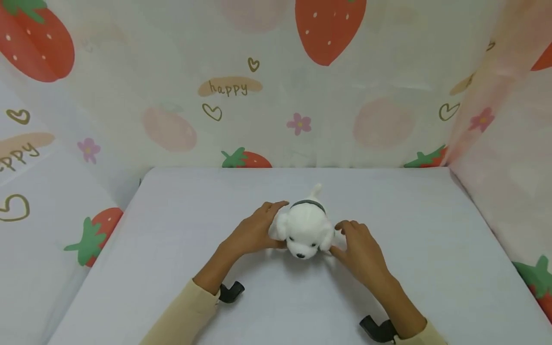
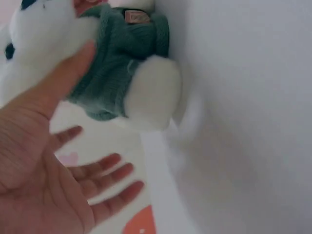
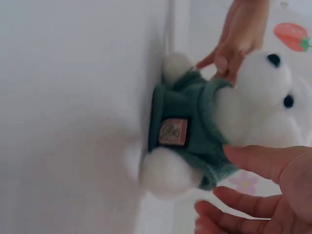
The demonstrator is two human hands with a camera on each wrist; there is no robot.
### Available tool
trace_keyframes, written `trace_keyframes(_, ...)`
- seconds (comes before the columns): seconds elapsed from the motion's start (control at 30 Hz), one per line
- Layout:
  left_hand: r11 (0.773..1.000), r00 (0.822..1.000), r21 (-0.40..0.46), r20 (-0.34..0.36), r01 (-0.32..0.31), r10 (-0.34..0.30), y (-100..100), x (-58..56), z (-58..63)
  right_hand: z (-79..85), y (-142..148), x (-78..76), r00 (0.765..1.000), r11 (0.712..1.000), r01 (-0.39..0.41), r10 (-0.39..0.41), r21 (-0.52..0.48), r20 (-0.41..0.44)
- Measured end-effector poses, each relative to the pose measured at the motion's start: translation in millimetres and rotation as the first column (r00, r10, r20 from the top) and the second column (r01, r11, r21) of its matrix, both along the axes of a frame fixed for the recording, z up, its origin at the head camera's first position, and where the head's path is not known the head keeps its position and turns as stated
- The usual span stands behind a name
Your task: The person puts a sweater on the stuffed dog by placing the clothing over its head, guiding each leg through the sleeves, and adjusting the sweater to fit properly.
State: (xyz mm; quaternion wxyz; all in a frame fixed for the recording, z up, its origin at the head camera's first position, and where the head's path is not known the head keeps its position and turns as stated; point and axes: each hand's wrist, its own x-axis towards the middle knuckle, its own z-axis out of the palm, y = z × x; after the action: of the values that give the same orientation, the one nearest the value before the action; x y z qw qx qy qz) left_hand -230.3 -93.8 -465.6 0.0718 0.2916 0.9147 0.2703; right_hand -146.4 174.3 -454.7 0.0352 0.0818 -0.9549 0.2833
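A white plush dog [image 1: 305,223] stands on the white table, its face toward me. It wears a green knitted sweater [image 2: 112,68], and a small pinkish-brown patch [image 3: 173,132] is sewn on the chest. At its left side in the head view is my left hand [image 1: 258,230], the thumb by the dog's neck and the other fingers spread apart. My right hand [image 1: 361,251] is at the opposite side, its thumb against the sweater's edge and its fingers loosely bent beside the dog. Neither hand is wrapped round the toy. The dog's back legs are hidden.
The white tabletop [image 1: 194,206] spreads around the dog. Behind and beside it hang curtains with strawberries [image 1: 329,28], hearts and flowers. A black wrist mount [image 1: 231,292] sits under the left wrist, and another black mount [image 1: 378,329] under the right.
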Motion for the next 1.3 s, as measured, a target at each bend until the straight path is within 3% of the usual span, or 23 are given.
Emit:
trace_keyframes(0.07, 0.994, 0.997, 0.089, 0.04, 0.066, -0.07, -4.6, -1.6, -3.6, -0.1, 0.8, 6.7, 0.996, 0.993, -0.015, 0.025, -0.119, 0.08)
trace_keyframes(0.13, 0.976, 0.985, 0.17, 0.077, 0.138, -0.153, -6.4, -4.4, -9.5, -4.4, 0.2, 9.9, 0.98, 0.967, -0.024, 0.073, -0.254, 0.187)
trace_keyframes(0.2, 0.95, 0.969, 0.251, 0.114, 0.185, -0.219, -6.2, -7.3, -16.1, -11.1, -2.7, 10.4, 0.95, 0.92, -0.016, 0.136, -0.393, 0.282)
trace_keyframes(0.3, 0.919, 0.957, 0.343, 0.139, 0.194, -0.253, -3.4, -10.7, -23.5, -20.6, -11.5, 11.3, 0.898, 0.831, 0.067, 0.192, -0.553, 0.396)
trace_keyframes(0.47, 0.867, 0.957, 0.461, 0.112, 0.189, -0.268, 5.9, -15.8, -29.9, -29.6, -30.2, 13.6, 0.824, 0.655, 0.298, 0.191, -0.695, 0.533)
trace_keyframes(0.53, 0.85, 0.958, 0.49, 0.094, 0.192, -0.27, 9.6, -16.7, -30.9, -31.2, -35.9, 13.7, 0.809, 0.601, 0.372, 0.164, -0.708, 0.565)
trace_keyframes(0.63, 0.843, 0.967, 0.503, 0.054, 0.187, -0.247, 13.3, -16.1, -31.3, -32.5, -41.7, 12.6, 0.792, 0.523, 0.447, 0.145, -0.725, 0.593)
trace_keyframes(0.73, 0.85, 0.977, 0.494, -0.005, 0.186, -0.211, 16.1, -14.9, -30.8, -33.1, -44.0, 10.8, 0.789, 0.458, 0.467, 0.17, -0.756, 0.59)
trace_keyframes(0.87, 0.869, 0.978, 0.452, -0.14, 0.2, -0.152, 21.7, -15.2, -28.2, -34.1, -42.6, 8.8, 0.783, 0.399, 0.397, 0.323, -0.827, 0.532)
trace_keyframes(0.97, 0.889, 0.967, 0.413, -0.233, 0.198, -0.107, 25.5, -15.7, -24.5, -34.5, -40.0, 6.5, 0.78, 0.398, 0.298, 0.423, -0.868, 0.461)
trace_keyframes(1.03, 0.901, 0.963, 0.387, -0.25, 0.196, -0.102, 26.5, -15.3, -21.6, -34.5, -37.3, 4.1, 0.787, 0.419, 0.236, 0.447, -0.877, 0.426)
trace_keyframes(1.07, 0.902, 0.965, 0.384, -0.238, 0.198, -0.111, 26.5, -15.1, -20.4, -33.8, -35.1, 2.8, 0.791, 0.444, 0.208, 0.448, -0.871, 0.418)
trace_keyframes(1.13, 0.9, 0.973, 0.385, -0.179, 0.205, -0.145, 24.4, -13.9, -18.6, -31.7, -29.4, -0.4, 0.809, 0.54, 0.134, 0.426, -0.831, 0.406)
trace_keyframes(1.17, 0.899, 0.977, 0.388, -0.142, 0.202, -0.158, 22.2, -13.0, -18.3, -29.9, -25.7, -2.0, 0.827, 0.607, 0.083, 0.4, -0.79, 0.394)
trace_keyframes(1.23, 0.904, 0.984, 0.388, -0.07, 0.181, -0.166, 16.0, -10.6, -18.2, -24.9, -17.0, -4.5, 0.891, 0.754, -0.014, 0.308, -0.657, 0.335)
trace_keyframes(1.3, 0.913, 0.989, 0.381, -0.023, 0.143, -0.145, 8.8, -7.6, -18.7, -19.2, -7.6, -6.9, 0.964, 0.882, -0.057, 0.17, -0.467, 0.203)
